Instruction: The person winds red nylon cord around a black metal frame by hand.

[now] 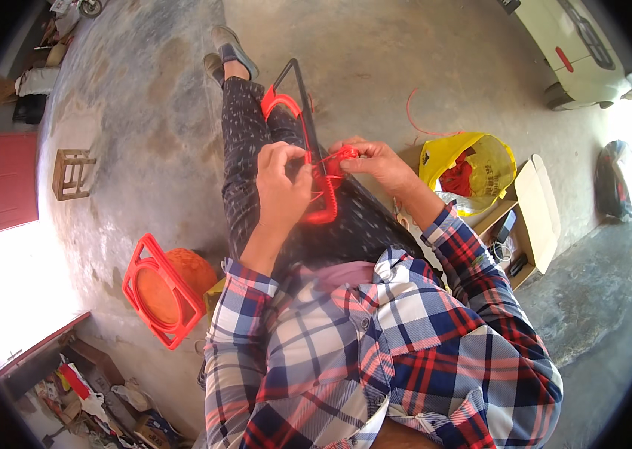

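Plaid shirt sleeves [376, 352] fill the lower view, the forearms running up to a black metal frame [302, 97] that leans along the person's lap, and everything else can be placed from that frame. Well to its left a small wooden stool [71, 173] stands on the concrete floor [144, 112], and lower left of the frame lies a finished orange basket [164, 289] on its side. Against the frame's left side the left hand [280, 179] is closed in a pinch on the red plastic cord [325, 196] wound down the rod in tight loops. Just right of the frame the right hand [376, 161] is closed narrowly around a small bunch of the same cord at the top of the wrapping. The cord looks light, springy and rather slick, so it probably wants to uncoil; a fingertip pinch close to the rod should hold it best. The frame seems stiff and light, easily steadied on the thighs. Farther right sit a yellow bag [480, 161] with red stuff in it and an open cardboard box [537, 213].
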`<state>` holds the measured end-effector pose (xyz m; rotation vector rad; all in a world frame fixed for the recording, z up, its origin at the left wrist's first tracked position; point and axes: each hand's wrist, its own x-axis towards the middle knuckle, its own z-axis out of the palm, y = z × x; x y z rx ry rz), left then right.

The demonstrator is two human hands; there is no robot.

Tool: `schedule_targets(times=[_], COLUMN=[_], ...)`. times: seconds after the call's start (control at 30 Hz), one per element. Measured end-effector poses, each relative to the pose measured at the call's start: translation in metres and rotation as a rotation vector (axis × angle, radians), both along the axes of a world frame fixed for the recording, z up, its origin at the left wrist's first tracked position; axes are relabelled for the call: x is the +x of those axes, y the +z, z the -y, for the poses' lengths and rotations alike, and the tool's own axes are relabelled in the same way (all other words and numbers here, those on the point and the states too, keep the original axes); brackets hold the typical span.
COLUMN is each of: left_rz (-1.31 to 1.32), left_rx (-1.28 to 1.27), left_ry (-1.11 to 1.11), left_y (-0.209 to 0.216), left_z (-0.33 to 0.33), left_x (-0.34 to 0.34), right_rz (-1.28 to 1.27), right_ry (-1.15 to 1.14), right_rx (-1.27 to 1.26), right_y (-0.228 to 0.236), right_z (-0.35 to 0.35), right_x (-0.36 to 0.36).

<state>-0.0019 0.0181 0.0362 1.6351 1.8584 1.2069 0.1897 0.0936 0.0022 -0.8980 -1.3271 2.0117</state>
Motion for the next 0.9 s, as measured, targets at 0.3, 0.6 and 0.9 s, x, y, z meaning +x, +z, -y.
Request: schedule_targets(times=[0.3, 0.6, 0.9], left_rz=[0.051, 0.087, 1.133], left_rx=[0.008, 0.045, -0.503], left_ry=[-0.113, -0.035, 0.064], left_y=[0.004, 0.005, -0.038], left_z=[-0.003, -0.007, -0.002], left_x=[0.028, 0.020, 0.011], right_rz=[-0.121, -0.056, -0.720], right_ry=[-0.069, -0.240, -0.566], right_rx=[-0.180, 0.180, 0.024], right_y=[0.005, 0.065, 0.115], right_z=[0.004, 0.015, -0.029], right_x=[0.008, 0.026, 0.264])
